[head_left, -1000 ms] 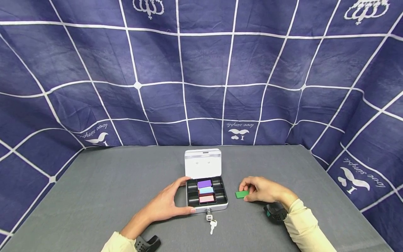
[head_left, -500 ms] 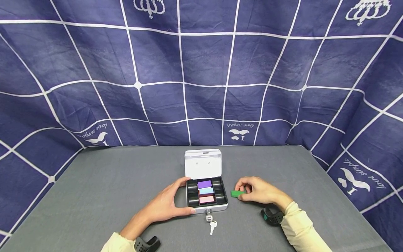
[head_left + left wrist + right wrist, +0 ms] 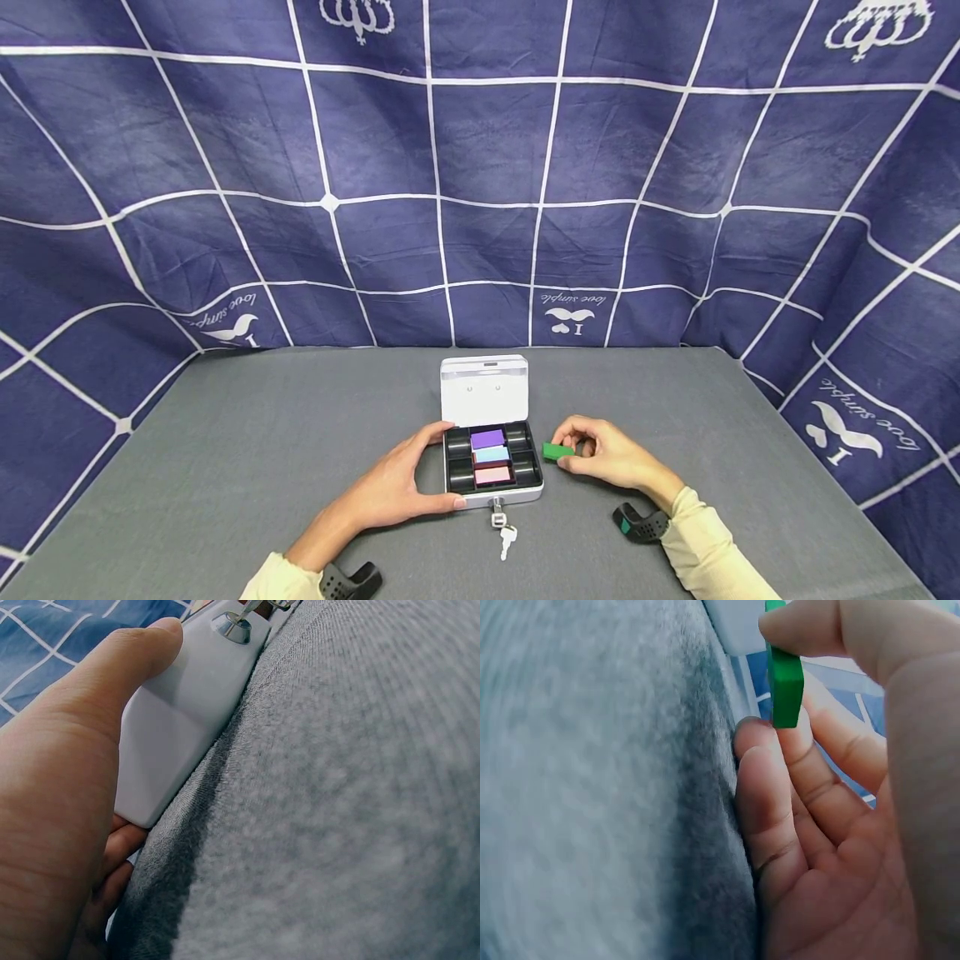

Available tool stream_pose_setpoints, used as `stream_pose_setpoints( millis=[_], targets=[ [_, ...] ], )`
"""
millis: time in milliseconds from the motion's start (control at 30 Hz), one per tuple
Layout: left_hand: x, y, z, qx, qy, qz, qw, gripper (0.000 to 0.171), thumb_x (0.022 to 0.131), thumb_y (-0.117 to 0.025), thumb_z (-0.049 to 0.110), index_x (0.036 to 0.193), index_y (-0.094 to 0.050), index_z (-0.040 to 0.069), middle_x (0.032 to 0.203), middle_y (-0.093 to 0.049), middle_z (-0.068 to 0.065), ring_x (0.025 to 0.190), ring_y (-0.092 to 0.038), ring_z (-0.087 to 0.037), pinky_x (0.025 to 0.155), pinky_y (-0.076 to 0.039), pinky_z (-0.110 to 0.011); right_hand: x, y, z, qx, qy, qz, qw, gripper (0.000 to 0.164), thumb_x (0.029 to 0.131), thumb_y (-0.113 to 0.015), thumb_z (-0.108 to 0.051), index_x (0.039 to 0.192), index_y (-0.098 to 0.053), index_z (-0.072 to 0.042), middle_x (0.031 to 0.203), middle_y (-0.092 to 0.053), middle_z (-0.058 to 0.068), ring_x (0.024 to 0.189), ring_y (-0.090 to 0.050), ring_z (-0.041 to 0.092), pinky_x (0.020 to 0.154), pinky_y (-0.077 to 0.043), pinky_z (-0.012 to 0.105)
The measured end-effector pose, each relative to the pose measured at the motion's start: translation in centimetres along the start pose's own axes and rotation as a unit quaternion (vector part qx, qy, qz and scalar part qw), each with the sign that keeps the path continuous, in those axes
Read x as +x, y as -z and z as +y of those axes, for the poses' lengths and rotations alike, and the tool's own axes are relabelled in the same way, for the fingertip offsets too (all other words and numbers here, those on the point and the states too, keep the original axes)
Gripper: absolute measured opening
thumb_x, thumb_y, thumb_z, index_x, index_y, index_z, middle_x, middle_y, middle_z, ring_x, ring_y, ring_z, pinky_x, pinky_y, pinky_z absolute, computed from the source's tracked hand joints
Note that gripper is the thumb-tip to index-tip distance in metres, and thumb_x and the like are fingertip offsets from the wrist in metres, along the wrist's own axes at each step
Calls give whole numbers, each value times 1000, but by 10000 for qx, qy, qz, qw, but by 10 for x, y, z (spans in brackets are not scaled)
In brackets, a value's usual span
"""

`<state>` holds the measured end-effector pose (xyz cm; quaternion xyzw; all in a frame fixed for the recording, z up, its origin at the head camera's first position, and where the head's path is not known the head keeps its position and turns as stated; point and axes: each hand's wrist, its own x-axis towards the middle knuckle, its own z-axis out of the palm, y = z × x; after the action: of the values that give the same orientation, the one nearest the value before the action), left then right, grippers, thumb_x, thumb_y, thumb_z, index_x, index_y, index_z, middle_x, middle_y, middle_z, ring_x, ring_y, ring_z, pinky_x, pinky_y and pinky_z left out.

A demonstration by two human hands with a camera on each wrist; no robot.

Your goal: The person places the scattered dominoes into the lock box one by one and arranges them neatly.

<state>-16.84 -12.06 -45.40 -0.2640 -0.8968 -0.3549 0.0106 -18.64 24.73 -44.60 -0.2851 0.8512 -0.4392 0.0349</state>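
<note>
A small white cash box (image 3: 517, 495) stands with its lid (image 3: 483, 400) raised. Its black tray has several compartments, and a purple block (image 3: 487, 438), a light blue block (image 3: 492, 454) and a pink block (image 3: 492, 475) lie in the middle column. My left hand (image 3: 390, 487) grips the box's left end, thumb on the front wall and fingers toward the back corner. Just right of the box, my right hand (image 3: 611, 454) pinches a green block (image 3: 556, 452) between thumb and fingers. In the right wrist view the green block (image 3: 786, 690) appears above the curled lower fingers.
Keys (image 3: 507, 542) hang from the lock on the box's front. A grey cloth (image 3: 300, 417) covers the table. Behind it hangs a blue curtain (image 3: 480, 167) with white lines, which also closes off both sides.
My right hand has carried the green block leftward and slightly up, closer to the box. The left hand and the box have stayed in place.
</note>
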Motion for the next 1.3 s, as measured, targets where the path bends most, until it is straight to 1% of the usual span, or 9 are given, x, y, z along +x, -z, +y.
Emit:
stream_pose_setpoints(
  millis=[233, 567, 800, 1000, 1200, 1300],
  targets=[
    [0, 0, 1, -20, -35, 21, 10000, 96, 73, -85, 66, 151, -43, 29, 137, -61, 5, 127, -59, -22, 104, -48, -51, 0, -4, 1, 117, 128, 223, 9996, 25, 83, -79, -2, 102, -70, -16, 89, -61, 1, 69, -53, 2, 58, -46, 19],
    [-1, 0, 0, -5, 5, 21, 10000, 96, 72, -85, 66, 151, -43, 30, 138, -61, 5, 127, -59, -22, 104, -48, -51, 3, -12, -2, 386, 337, 283, 9983, 23, 84, -79, -3, 102, -71, -15, 86, -61, 5, 68, -51, 3, 55, -44, 21],
    [0, -1, -1, 11, -11, 26, 10000, 96, 72, -84, 67, 150, -42, 31, 137, -61, 5, 127, -59, -21, 103, -49, -51, 2, -12, -3, 445, 351, 309, 9979, 22, 86, -78, -4, 104, -71, -15, 86, -64, 3, 70, -53, 4, 56, -44, 22],
    [0, -1, -1, -11, -19, 42, 10000, 95, 73, -84, 66, 151, -43, 31, 137, -61, 5, 127, -59, -20, 104, -49, -50, 3, -13, -2, 511, 338, 331, 9976, 18, 91, -77, -8, 107, -71, -14, 87, -68, 0, 72, -58, 5, 56, -45, 22],
    [0, -1, 0, -2, -21, 50, 10000, 96, 73, -85, 66, 151, -43, 30, 137, -61, 5, 126, -59, -20, 103, -49, -50, 4, -14, -2, 882, 332, 439, 9946, 16, 93, -75, -7, 108, -73, -12, 88, -68, -2, 72, -59, 3, 54, -46, 22],
    [0, 0, 0, -12, -11, 36, 10000, 96, 72, -85, 65, 151, -43, 29, 137, -61, 4, 127, -59, -21, 104, -49, -51, 4, -16, -2, 984, 400, 408, 9935, 17, 93, -75, -6, 109, -73, -13, 89, -67, -4, 73, -58, 2, 55, -47, 21]
  ],
)
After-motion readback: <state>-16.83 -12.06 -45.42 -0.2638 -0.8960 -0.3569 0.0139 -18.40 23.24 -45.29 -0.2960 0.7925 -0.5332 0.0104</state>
